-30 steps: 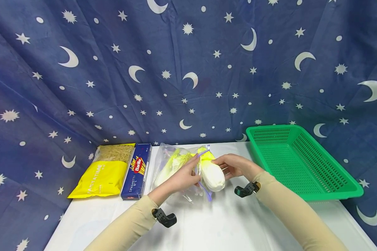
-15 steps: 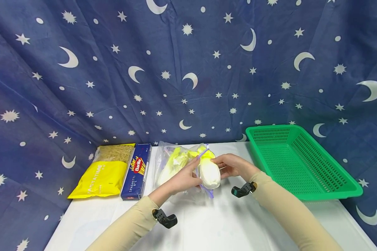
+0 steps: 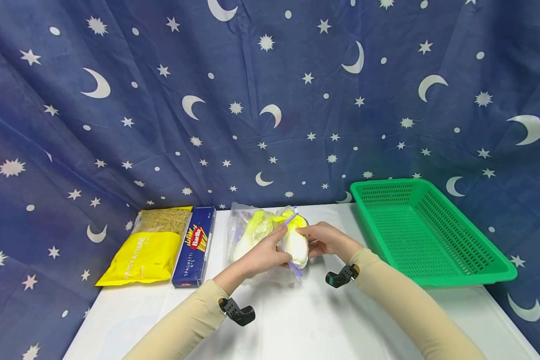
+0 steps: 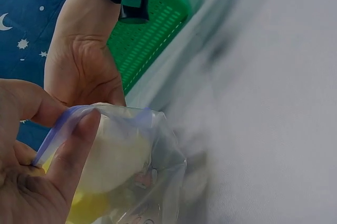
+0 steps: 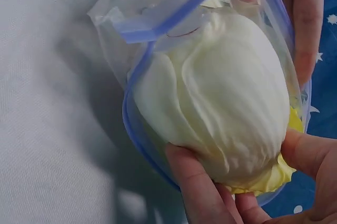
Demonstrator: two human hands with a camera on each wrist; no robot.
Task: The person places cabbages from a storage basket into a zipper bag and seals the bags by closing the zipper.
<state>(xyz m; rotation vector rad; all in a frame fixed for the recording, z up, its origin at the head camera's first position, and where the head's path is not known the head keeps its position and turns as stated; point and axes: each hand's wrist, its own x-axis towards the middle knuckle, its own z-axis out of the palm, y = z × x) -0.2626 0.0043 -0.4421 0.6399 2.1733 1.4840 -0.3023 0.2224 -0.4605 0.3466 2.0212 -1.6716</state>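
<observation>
A clear zip bag [image 3: 247, 235] with a purple rim lies at the back middle of the white table [image 3: 297, 320]. It holds yellow-green leaves. My left hand [image 3: 280, 241] pinches the bag's purple rim [image 4: 60, 129] and holds the mouth apart. My right hand [image 3: 304, 234] grips a pale white-yellow endive [image 3: 297, 246] by its yellow tip. The endive's white end [image 5: 226, 113] sits inside the bag's mouth, ringed by the rim [image 5: 131, 124]. The fingers [image 5: 202, 190] of my right hand curl under the endive.
A green plastic basket [image 3: 432, 235] stands at the right. A yellow pasta bag [image 3: 146, 250] and a blue spaghetti box [image 3: 193, 245] lie at the back left. A blue cloth with stars and moons hangs behind. The table's front is bare white.
My right hand has pushed the endive leftward and deeper into the bag's mouth. Both hands have drifted slightly away from me; my left hand keeps its pinch on the rim.
</observation>
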